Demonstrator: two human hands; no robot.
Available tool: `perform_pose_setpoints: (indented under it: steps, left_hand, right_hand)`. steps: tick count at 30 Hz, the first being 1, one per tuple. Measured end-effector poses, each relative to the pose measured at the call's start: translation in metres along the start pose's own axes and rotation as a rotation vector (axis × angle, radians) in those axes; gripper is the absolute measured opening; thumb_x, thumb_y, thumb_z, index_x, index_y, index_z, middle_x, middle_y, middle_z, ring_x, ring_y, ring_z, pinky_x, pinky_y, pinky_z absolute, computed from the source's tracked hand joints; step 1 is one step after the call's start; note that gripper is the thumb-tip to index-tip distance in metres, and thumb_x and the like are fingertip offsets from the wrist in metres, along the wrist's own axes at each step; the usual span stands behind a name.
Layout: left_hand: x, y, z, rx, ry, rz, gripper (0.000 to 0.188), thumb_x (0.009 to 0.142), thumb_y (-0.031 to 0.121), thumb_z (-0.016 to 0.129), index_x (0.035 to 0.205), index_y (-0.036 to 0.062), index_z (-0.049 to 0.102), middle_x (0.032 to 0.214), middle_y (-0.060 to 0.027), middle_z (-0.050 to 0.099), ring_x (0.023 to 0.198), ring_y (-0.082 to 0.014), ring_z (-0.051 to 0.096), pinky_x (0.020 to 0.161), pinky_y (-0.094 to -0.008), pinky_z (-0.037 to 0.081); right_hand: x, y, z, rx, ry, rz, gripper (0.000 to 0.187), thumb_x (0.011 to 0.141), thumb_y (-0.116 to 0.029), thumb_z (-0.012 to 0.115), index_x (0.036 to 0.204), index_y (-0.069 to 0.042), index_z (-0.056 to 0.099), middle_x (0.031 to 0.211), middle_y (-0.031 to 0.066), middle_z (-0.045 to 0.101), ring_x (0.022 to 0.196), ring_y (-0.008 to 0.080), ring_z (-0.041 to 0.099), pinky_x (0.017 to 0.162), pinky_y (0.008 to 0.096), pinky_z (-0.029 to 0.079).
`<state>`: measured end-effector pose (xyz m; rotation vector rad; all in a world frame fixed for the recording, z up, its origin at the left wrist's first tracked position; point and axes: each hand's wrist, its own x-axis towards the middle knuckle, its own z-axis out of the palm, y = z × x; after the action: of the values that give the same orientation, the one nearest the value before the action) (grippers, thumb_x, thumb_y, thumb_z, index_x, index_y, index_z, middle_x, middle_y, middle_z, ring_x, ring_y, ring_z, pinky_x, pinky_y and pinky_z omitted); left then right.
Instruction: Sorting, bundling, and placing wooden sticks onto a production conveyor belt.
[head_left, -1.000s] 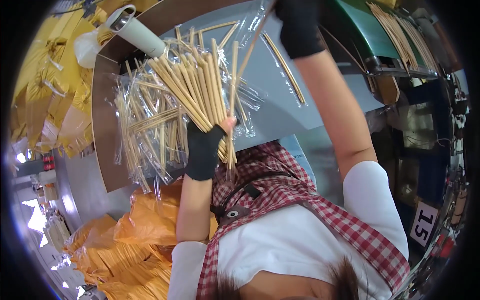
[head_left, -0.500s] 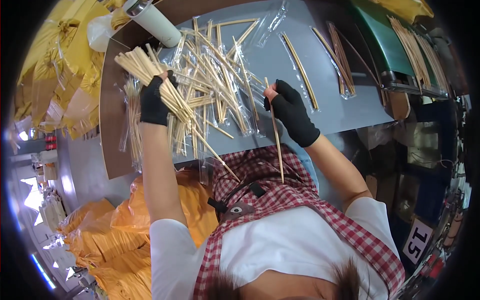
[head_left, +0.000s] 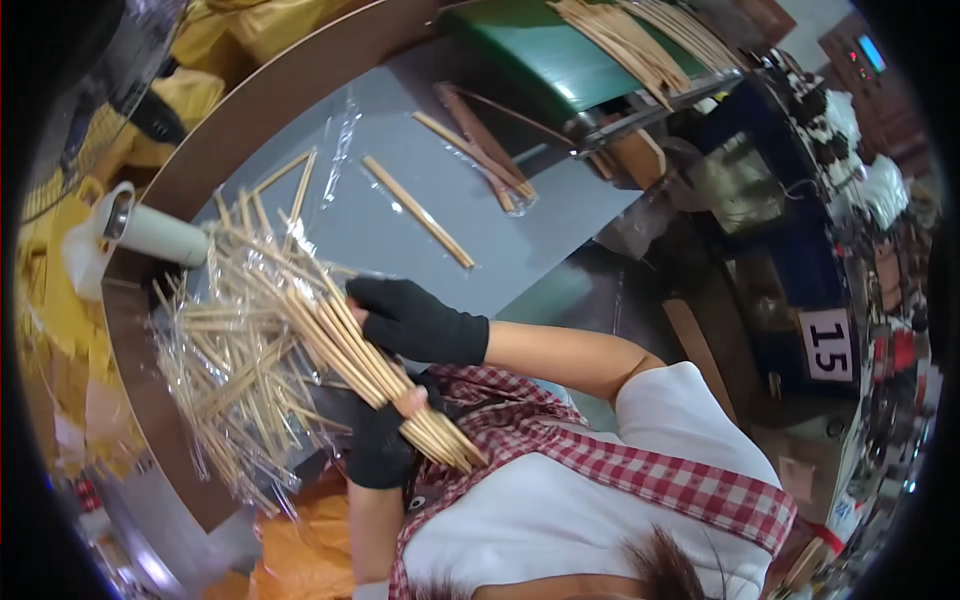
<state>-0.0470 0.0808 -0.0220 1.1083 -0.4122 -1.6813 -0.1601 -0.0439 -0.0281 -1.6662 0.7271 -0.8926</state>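
A bundle of bare wooden chopsticks (head_left: 365, 365) slants in front of my body. Around its lower part closes my left hand (head_left: 383, 440), in a black fingerless glove. My right hand (head_left: 410, 318), gloved the same way, grips the bundle's upper part from the right side; its fingertips are partly hidden behind the sticks. To the left, a loose heap of chopsticks in clear plastic sleeves (head_left: 235, 370) covers that end of the grey table (head_left: 470, 255).
A white tumbler (head_left: 165, 235) lies tilted beside the heap. Further right on the table are a sleeved pair of chopsticks (head_left: 418, 212) and more sleeved sticks (head_left: 475, 160). A green conveyor (head_left: 520, 50) carries loose chopsticks (head_left: 630, 45). A brown raised rim (head_left: 250, 95) borders the table.
My view has turned to the right. The bundle in my left hand has come down close to my body, and my right hand, which held a single stick, is now on the bundle.
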Motion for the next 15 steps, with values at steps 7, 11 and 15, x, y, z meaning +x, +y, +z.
perform_pose_setpoints:
  steps: [7,11,15]
  left_hand:
    - [-0.012,-0.018,0.022,0.109,-0.304,-0.291,0.038,0.067,0.013,0.073,0.097,0.0037,0.053,0.082,-0.0044,0.054,0.071,-0.0154,0.057,0.067,-0.0321,0.051]
    - [-0.025,-0.017,0.024,-0.042,-0.189,-0.19,0.032,0.079,0.012,0.069,0.107,0.0033,0.055,0.089,-0.0033,0.058,0.08,-0.0117,0.059,0.066,-0.0287,0.052]
    - [-0.034,-0.005,-0.011,-0.209,-0.053,0.189,0.027,0.082,0.012,0.064,0.104,0.0041,0.053,0.08,-0.0029,0.055,0.069,-0.0141,0.056,0.063,-0.0301,0.048]
  right_hand:
    - [0.01,-0.015,-0.033,0.401,-0.266,0.161,0.042,0.096,-0.034,0.046,0.109,0.002,0.062,0.096,0.0085,0.064,0.094,0.0141,0.058,0.084,0.0285,0.044]
    - [0.003,-0.017,-0.021,0.358,-0.29,0.179,0.04,0.094,-0.034,0.045,0.093,0.0,0.064,0.084,0.0056,0.064,0.077,0.0134,0.06,0.074,0.0272,0.046]
    - [-0.014,-0.001,-0.001,0.168,0.133,0.059,0.032,0.096,-0.03,0.05,0.101,-0.001,0.062,0.088,0.0041,0.062,0.083,0.0116,0.058,0.078,0.0276,0.045]
